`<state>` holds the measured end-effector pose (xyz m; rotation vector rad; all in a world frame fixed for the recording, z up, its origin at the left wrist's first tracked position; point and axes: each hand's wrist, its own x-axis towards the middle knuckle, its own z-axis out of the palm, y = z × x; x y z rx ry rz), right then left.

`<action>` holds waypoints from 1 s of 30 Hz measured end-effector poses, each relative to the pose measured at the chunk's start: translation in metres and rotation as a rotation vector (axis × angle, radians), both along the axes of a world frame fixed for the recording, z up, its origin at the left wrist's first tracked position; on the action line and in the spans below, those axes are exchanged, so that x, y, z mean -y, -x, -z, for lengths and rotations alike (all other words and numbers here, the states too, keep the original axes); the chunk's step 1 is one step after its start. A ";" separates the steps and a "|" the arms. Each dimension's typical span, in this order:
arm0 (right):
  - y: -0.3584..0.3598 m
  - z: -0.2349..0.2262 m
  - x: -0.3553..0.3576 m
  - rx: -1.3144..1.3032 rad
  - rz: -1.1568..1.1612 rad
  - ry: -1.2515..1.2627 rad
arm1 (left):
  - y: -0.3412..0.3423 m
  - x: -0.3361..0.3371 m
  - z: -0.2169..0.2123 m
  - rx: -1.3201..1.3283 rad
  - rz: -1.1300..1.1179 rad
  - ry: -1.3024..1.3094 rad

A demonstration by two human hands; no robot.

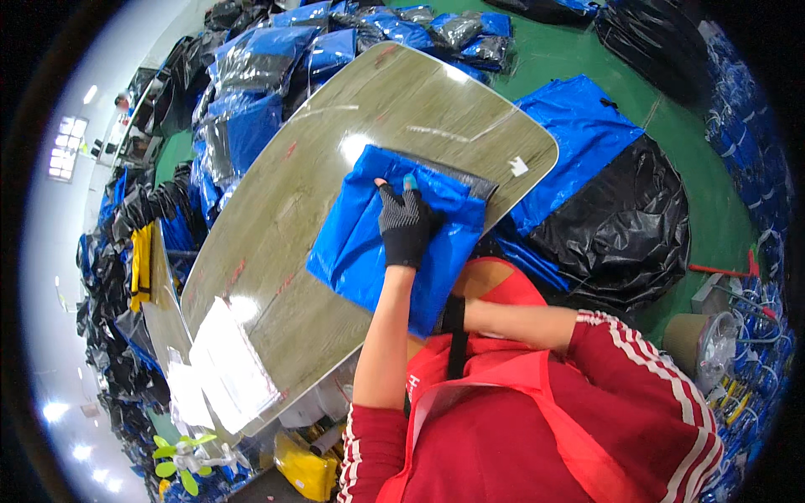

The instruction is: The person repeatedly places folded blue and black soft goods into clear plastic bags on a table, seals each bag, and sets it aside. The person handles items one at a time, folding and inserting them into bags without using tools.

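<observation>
A folded blue plastic sheet [344, 243], with a grey-black strip along its far right edge, lies on the wood-patterned table [277, 201] and hangs over the near edge. My left hand [404, 220], in a dark dotted glove with bare fingertips, rests on top of it, fingers apart and pressed down. One fingertip looks wrapped in something teal. At the sheet's near right edge is my right hand [453, 315], also in a dark glove. Its fingers are hidden, so its grip does not show.
White papers [231, 365] lie on the table's near left part. Bagged blue and black packs [260, 63] pile up beyond it. A large blue-and-black sheet [616, 222] lies on the green floor at right, near a tape-like roll [692, 339]. A small green-bladed fan [189, 459] stands at lower left.
</observation>
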<state>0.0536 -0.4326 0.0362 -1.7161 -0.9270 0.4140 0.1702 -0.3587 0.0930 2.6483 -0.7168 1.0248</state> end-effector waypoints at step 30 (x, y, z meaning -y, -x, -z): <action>-0.109 -0.063 0.127 0.108 0.456 -0.326 | 0.085 -0.099 0.057 -0.865 0.481 1.607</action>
